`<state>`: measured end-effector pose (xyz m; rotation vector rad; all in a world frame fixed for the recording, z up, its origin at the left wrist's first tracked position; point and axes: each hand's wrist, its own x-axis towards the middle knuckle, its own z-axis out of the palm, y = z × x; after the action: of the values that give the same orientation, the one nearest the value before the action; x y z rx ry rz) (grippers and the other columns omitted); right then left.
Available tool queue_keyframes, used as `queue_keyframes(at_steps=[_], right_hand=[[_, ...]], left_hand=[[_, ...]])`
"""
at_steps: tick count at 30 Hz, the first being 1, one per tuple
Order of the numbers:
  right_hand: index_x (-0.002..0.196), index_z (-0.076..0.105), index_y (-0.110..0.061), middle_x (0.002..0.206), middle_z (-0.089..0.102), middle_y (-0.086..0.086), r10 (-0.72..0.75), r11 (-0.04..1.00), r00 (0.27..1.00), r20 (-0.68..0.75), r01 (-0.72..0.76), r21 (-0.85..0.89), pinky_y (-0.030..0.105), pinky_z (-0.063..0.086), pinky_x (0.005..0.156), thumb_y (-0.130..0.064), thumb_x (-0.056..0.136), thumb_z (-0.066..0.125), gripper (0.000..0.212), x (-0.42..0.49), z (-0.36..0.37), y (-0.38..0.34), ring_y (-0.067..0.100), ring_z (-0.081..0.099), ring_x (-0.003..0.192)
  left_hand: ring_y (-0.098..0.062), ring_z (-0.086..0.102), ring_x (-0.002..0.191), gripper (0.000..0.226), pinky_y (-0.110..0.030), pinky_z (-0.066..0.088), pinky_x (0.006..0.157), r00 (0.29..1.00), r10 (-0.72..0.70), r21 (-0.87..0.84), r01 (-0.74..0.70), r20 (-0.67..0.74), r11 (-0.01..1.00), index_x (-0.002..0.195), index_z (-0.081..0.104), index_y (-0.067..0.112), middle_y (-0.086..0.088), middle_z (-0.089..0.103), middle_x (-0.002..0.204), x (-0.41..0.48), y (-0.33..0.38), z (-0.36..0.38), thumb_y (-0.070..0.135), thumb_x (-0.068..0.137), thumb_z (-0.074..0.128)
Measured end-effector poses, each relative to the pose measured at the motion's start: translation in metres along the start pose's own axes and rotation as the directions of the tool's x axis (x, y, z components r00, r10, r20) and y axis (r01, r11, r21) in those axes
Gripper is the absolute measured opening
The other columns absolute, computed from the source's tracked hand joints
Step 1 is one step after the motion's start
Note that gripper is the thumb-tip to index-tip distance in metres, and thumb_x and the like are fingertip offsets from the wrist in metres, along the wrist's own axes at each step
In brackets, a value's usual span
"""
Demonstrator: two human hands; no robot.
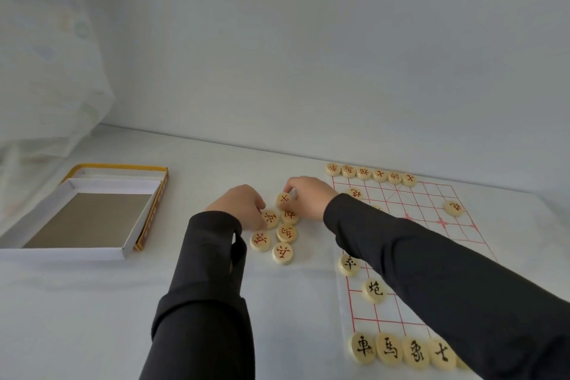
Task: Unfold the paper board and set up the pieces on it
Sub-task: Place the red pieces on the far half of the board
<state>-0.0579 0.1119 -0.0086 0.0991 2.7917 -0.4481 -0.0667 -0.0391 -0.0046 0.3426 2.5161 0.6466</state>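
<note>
Fingers (290, 190) of right hand (309, 196) on a round, red-lettered, pale-wood disc (282, 200)

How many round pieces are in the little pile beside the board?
6 in the pile: the top piece pinched by the right hand, two below it beside the left hand, three nearer the camera. The hands may hide more.

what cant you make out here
Head view:
- paper board: middle and near right corner hidden under the right sleeve.
- black back row: right end covered by that sleeve.
- left hand: fingertips hidden by its knuckles, grip unclear.
- red piece: far edge covered by the right hand pinching it.
</note>
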Motion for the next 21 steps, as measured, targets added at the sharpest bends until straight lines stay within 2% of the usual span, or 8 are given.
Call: queue_keyframes(at_steps=[5,10,14,18,21], right_hand=[[0.102,0.058,-0.016,0.095,0.053,-0.002,-0.015,0.999,0.998,-0.065,0.018,0.036,0.026,0.041,0.073,-0.02,0.087,0.059,0.015,0.005,-0.002,0.002,0.017,0.052,0.088],[0.091,0.057,-0.016,0.09,0.055,-0.002,-0.034,0.985,0.981,-0.191,0.065,0.159,0.024,0.043,0.067,-0.003,0.084,0.054,0.015,0.003,-0.002,0.008,0.017,0.054,0.081],[0.086,0.058,-0.018,0.082,0.06,0.001,0.035,0.931,0.965,-0.261,0.064,0.36,0.031,0.053,0.068,0.0,0.083,0.056,0.018,0.0,-0.004,0.02,0.018,0.061,0.072],[0.088,0.059,-0.018,0.082,0.064,0.006,0.103,0.879,0.942,-0.32,0.064,0.472,0.027,0.054,0.06,0.004,0.083,0.055,0.022,-0.011,-0.012,0.039,0.017,0.065,0.064],[0.084,0.06,-0.02,0.081,0.064,0.008,0.176,0.838,0.896,-0.407,0.081,0.54,0.025,0.054,0.055,0.0,0.083,0.061,0.02,-0.02,-0.023,0.057,0.017,0.065,0.06]], left_hand=[[-0.022,0.059,0.104,0.039,-0.03,0.046,0.097,1.0,-0.009,-0.037,0.008,-0.024,0.999,0.121,0.059,0.011,-0.005,0.062,0.115,0.003,0.0,0.0,0.011,0.083,0.067],[-0.02,0.054,0.11,0.038,-0.026,0.041,0.094,0.993,0.018,-0.01,-0.019,-0.12,1.0,0.123,0.058,0.015,-0.003,0.059,0.121,0.003,0.007,0.003,0.014,0.085,0.065],[-0.018,0.052,0.114,0.042,-0.025,0.04,0.092,0.98,0.048,-0.023,-0.054,-0.193,0.998,0.128,0.053,0.019,-0.001,0.054,0.127,0.002,0.014,0.005,0.018,0.087,0.062],[-0.018,0.048,0.12,0.041,-0.027,0.038,0.098,0.965,0.117,-0.011,-0.123,-0.234,0.992,0.132,0.049,0.022,0.0,0.049,0.134,0.003,0.033,0.015,0.023,0.091,0.055],[-0.018,0.039,0.128,0.041,-0.028,0.033,0.104,0.929,0.233,0.046,-0.23,-0.286,0.972,0.134,0.047,0.023,0.001,0.046,0.138,0.004,0.053,0.029,0.024,0.094,0.05]])
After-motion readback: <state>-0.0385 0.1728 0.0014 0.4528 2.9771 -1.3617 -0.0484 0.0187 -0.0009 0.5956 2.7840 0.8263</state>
